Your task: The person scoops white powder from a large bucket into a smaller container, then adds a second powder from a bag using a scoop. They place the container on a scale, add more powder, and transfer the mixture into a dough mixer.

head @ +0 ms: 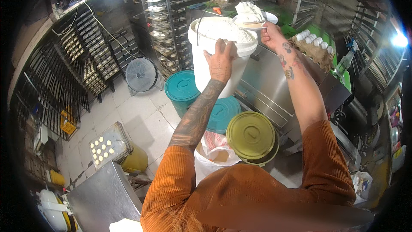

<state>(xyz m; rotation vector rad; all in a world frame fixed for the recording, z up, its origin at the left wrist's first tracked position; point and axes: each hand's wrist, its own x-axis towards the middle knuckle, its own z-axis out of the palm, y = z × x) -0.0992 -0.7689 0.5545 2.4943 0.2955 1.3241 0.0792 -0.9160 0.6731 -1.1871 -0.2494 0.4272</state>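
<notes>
A tall white plastic bucket (209,67) with a wire handle stands in front of me, full of white powder (225,30) that looks like flour. My left hand (221,60) rests on the bucket's near side, its fingertips at the rim. Over the bucket's right edge, my right hand (271,34) grips the edge of a white plate (270,17). On that plate is a heap of white, creamy or powdery stuff (249,11); which of the two I cannot tell. Part of the plate overlaps the bucket's far right rim.
Right of my right hand lie an egg carton with white eggs (311,40) and a spray bottle (346,61). Lidded teal bins (182,85), an olive bin (251,135) and a plastic bag (215,154) stand below. Tray racks (161,22) and a floor fan (141,74) are farther off.
</notes>
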